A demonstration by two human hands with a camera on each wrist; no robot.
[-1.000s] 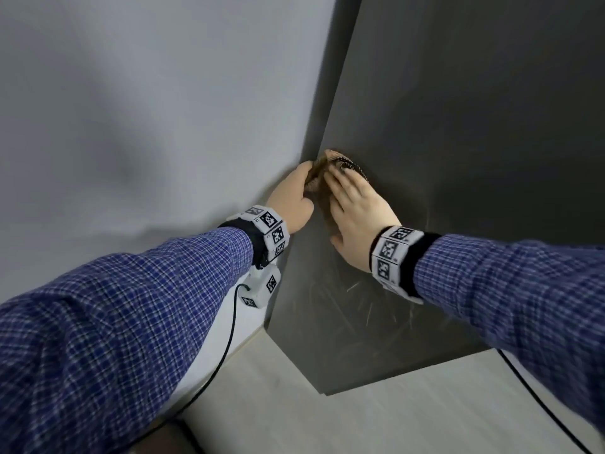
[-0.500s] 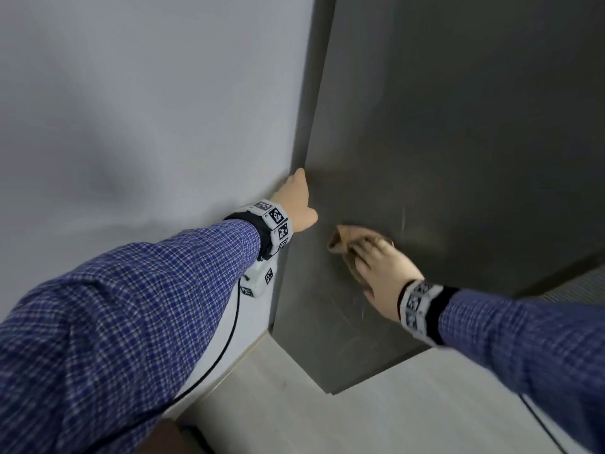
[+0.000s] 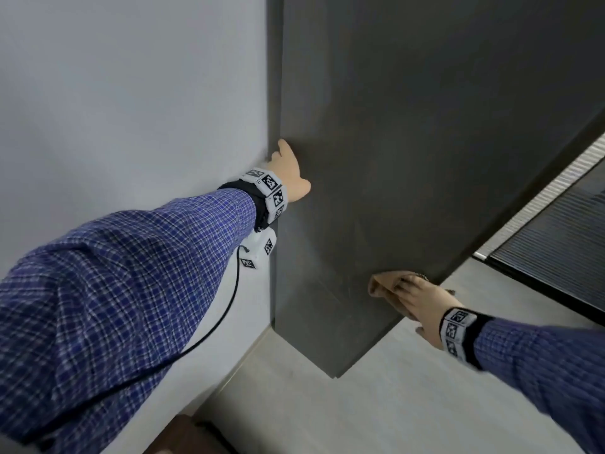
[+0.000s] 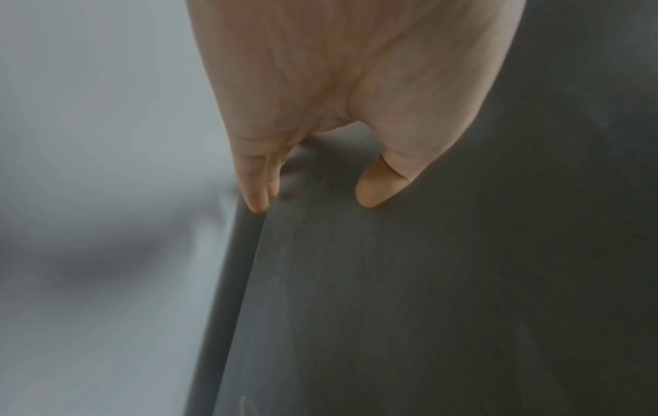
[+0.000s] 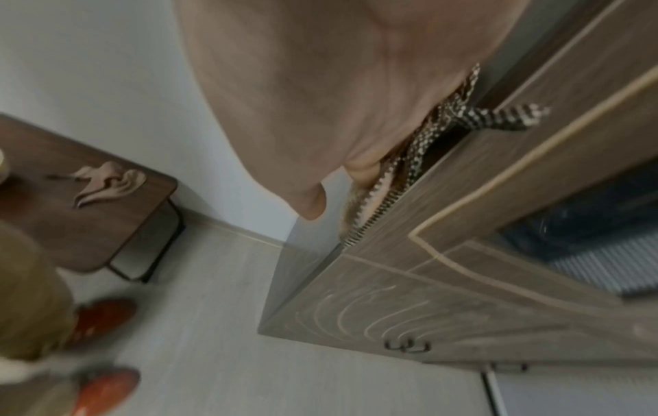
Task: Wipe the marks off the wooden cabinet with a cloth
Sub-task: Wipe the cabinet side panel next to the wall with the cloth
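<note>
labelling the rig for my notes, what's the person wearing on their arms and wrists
Both arms are in long blue and white checked sleeves. Each wrist carries a black cuff under a white band of blocks printed with black square markers, on the left hand side and the right hand side alike. A white marker-tagged unit hangs below the left wrist, and a thin black cable trails from it.

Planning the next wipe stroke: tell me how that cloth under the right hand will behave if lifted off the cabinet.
The cloth looks thin and creased, so probably floppy and light. A loose end hangs past the right hand over the cabinet edge, so it may drape.
</note>
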